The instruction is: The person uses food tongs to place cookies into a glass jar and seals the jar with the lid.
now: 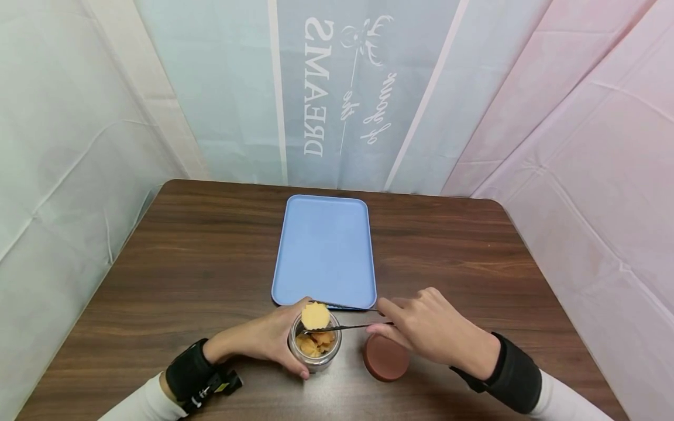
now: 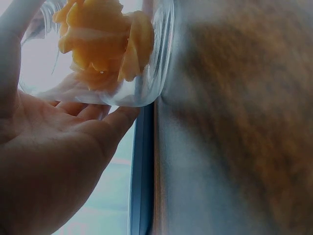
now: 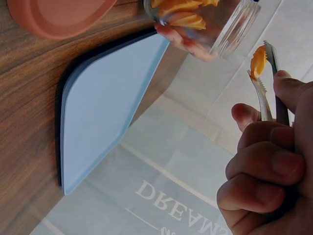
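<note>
Two hands at work over a dark wooden table (image 1: 210, 257), seen from the person's head and wrists. The left hand (image 1: 263, 339) curls its fingers and thumb round a small glass jar (image 1: 315, 345), which stands upright on the table near the front edge; this grip probably steadies the jar against tipping while something is drawn out of it. The right hand (image 1: 426, 327) pinches a pair of thin metal tongs (image 1: 347, 325) between thumb and fingers, and the tips clamp one yellow slice (image 1: 315, 315) just above the jar's open mouth. In the right wrist view the tongs (image 3: 266, 93) show toothed tips that bite the slice (image 3: 257, 62) from both sides, which likely keeps a slippery piece from sliding free.

The jar is clear, round and smooth-walled; more orange-yellow pieces (image 2: 100, 41) lie packed inside it, folded, soft and glossy, perhaps preserved fruit, though what kind I cannot tell. A round, flat, reddish-brown lid (image 1: 386, 358) lies on the table just right of the jar and partly under the right hand, apart from the jar, so the mouth stays open.

A pale blue tray (image 1: 325, 251), rectangular with rounded corners and a low raised rim, matte like plastic, lies just beyond the jar in the middle of the table. Behind the table hang creased pastel sheets, one bearing printed lettering.
</note>
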`<state>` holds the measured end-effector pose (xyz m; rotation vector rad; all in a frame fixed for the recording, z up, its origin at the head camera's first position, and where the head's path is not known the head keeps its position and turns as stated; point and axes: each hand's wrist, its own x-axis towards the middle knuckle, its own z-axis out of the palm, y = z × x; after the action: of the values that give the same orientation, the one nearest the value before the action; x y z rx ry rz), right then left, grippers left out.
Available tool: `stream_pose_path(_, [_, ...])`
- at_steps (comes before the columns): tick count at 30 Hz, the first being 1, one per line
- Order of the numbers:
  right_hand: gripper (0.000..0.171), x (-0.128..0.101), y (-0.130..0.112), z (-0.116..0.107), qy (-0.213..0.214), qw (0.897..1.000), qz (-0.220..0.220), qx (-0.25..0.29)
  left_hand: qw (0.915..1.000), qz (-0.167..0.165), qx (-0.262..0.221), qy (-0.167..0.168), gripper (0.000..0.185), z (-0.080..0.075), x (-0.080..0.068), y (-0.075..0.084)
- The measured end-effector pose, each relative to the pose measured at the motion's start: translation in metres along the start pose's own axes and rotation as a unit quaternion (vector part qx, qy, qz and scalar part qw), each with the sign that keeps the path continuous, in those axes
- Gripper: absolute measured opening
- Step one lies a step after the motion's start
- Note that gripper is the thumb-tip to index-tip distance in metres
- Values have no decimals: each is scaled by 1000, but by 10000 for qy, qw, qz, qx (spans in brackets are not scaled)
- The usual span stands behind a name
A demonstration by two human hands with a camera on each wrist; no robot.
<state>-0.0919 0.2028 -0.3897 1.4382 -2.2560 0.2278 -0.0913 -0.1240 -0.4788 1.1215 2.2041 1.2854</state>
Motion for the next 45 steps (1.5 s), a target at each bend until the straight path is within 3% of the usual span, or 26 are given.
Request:
stream_pose_path(7, [49, -4, -5, -4, -283, 9995, 121, 70, 9999, 75, -116, 26, 91, 1, 0, -2])
stream_pose_path(17, [47, -7, -6, 0, -93, 9998, -140, -64, 9995, 179, -262, 4, 93, 2, -1, -4])
stream_pose_path(33, [49, -9, 1, -4, -79, 9996, 255, -14, 9984, 509, -238, -33, 88, 0, 2, -6])
stream_pose_path(45, [53, -4, 9, -5, -15, 9989, 460, 31, 9990, 313, -307, -10, 92, 1, 0, -3])
